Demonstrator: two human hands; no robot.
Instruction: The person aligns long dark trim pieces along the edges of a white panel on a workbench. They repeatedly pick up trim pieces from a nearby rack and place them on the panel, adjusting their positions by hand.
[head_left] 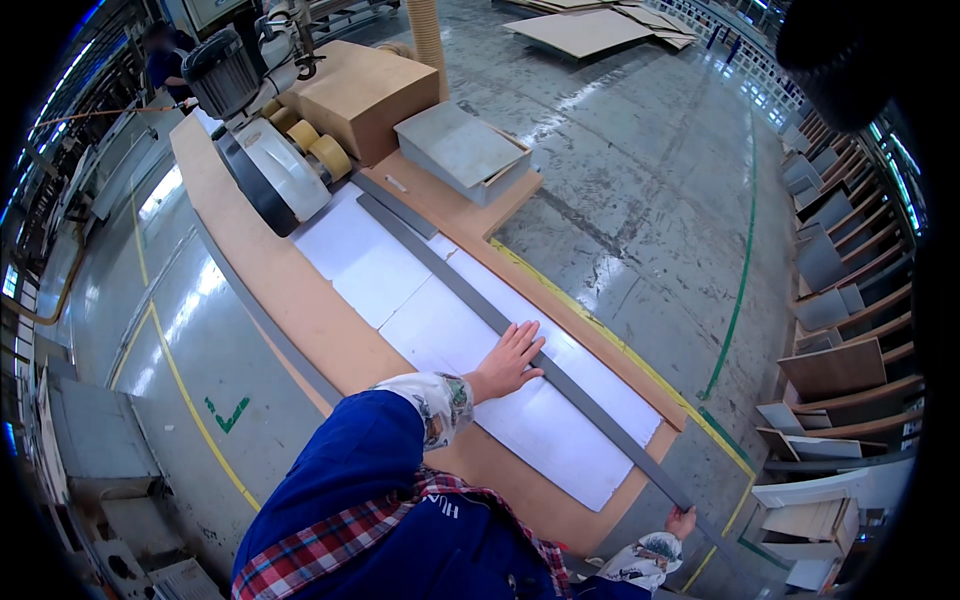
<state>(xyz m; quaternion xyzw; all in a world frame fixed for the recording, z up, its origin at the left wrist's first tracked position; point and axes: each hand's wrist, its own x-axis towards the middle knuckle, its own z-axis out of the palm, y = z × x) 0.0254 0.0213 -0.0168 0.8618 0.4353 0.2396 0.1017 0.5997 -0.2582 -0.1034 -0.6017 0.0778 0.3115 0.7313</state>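
Observation:
A long, narrow grey strip (596,413) lies slantwise across the white sheets (440,325) on a brown worktable (330,335). My left hand (508,362) rests on the strip near its middle, fingers stretched out and palm down. Further toward me on the right, my right hand (681,521) has its fingers closed around the strip where it overhangs the table. The far end of the strip lies beside a machine head with a motor (222,75) and yellow rollers (327,157). A shorter grey strip (400,205) lies alongside it there.
A brown box (365,95) and a grey tray-like box (465,150) stand at the table's far end. Racks of boards (835,370) line the right side. Flat panels (580,32) lie on the floor far off. Another person (165,60) stands at the far left.

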